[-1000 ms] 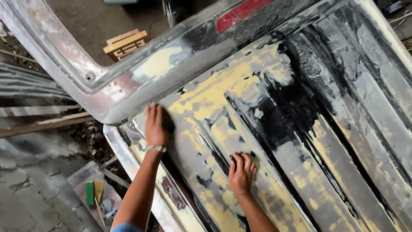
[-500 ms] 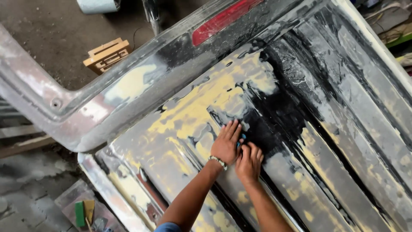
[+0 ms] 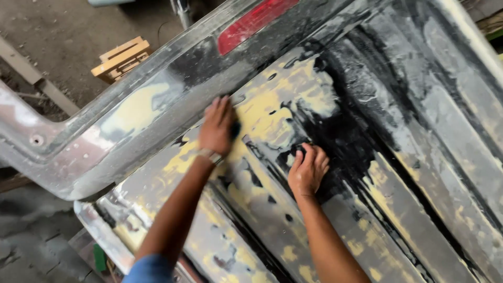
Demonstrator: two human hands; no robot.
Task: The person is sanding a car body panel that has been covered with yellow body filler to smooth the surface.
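Sanding pad (image 3: 236,129) under left hand (image 3: 216,127) fingers (image 3: 226,105)

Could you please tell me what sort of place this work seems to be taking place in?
Most likely a vehicle body repair shop. A large ribbed vehicle panel is patched with yellowish filler and carries a red lamp, both hands are pressed on it, and a wooden block lies on the dusty concrete floor.

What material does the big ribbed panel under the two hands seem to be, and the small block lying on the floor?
Ribbed panel: seemingly sheet metal with pressed ribs; dark paint rubbed dull, with patches of yellowish filler, wet-looking.
Small block: looks like pale raw wood, unpainted, built of flat slats.
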